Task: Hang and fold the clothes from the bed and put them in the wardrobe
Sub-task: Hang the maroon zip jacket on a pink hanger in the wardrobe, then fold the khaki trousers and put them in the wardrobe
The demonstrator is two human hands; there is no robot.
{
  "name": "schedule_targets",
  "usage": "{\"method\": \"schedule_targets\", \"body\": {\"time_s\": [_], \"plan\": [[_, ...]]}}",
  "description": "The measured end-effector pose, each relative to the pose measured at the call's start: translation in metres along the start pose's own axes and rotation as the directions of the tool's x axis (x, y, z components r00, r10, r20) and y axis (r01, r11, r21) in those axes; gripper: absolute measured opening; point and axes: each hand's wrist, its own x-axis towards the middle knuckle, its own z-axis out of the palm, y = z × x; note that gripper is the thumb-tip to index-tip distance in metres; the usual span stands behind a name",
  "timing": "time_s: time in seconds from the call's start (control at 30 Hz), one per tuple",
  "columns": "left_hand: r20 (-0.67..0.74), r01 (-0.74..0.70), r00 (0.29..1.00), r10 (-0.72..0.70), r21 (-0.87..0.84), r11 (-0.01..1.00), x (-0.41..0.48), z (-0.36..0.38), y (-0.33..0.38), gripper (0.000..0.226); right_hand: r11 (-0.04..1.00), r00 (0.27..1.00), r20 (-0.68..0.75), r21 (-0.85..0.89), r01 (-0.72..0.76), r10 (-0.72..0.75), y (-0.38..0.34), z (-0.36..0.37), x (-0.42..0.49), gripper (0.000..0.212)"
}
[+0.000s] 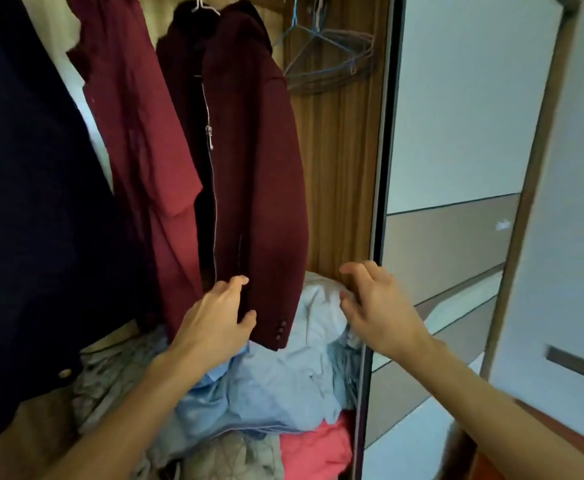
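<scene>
Maroon jacket (249, 174) hangs long axis vertical, far-left; my left hand (219, 317) pinching its cuff, right hand (377, 303) relaxed, holding nothing, farther right, near wardrobe (339, 168) edge.

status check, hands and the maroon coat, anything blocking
Left hand holds maroon coat sleeve hem. Right hand open, empty, beside sliding door. Coat on hanger; light blue clothes pile crowds below.

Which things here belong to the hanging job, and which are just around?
Job: maroon coat, left hand, right hand, wardrobe.
Around: empty hangers, red shirt, navy garment, pile of clothes, sliding door.
</scene>
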Motion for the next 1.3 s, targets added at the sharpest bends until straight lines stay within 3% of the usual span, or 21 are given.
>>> {"method": "schedule_targets", "body": {"time_s": [0.2,0.33,0.53,0.73,1.03,1.17,1.3], "plan": [[0.098,-0.121,0.987,0.129,-0.086,0.989,-0.053,0.048,0.045,0.057,0.992,0.995,0.024,-0.089,-0.089,0.092,0.046,-0.036,-0.094,0.040],[0.194,-0.190,0.952,0.236,-0.229,0.955,-0.090,0.080,0.088,0.046,0.972,0.976,0.021,-0.099,-0.215,0.218,0.069,-0.064,-0.172,0.041],[0.332,-0.279,0.858,0.392,-0.339,0.899,-0.151,0.129,0.172,0.042,0.887,0.890,0.063,-0.148,-0.438,0.451,0.104,-0.105,-0.297,0.045],[0.409,-0.312,0.761,0.504,-0.450,0.837,-0.224,0.159,0.266,0.036,0.766,0.776,0.015,-0.173,-0.619,0.631,0.122,-0.159,-0.421,0.047],[0.405,-0.474,0.542,0.737,-0.577,0.665,-0.335,0.169,0.401,0.035,0.539,0.565,-0.144,-0.185,-0.822,0.812,0.111,-0.237,-0.571,0.046],[0.380,-0.553,0.399,0.835,-0.626,0.549,-0.375,0.170,0.462,0.036,0.422,0.459,-0.239,-0.191,-0.886,0.856,0.101,-0.269,-0.625,0.043],[0.357,-0.585,0.206,0.911,-0.702,0.407,-0.414,0.177,0.513,0.036,0.274,0.323,-0.343,-0.185,-0.944,0.882,0.086,-0.292,-0.673,0.042]]}}
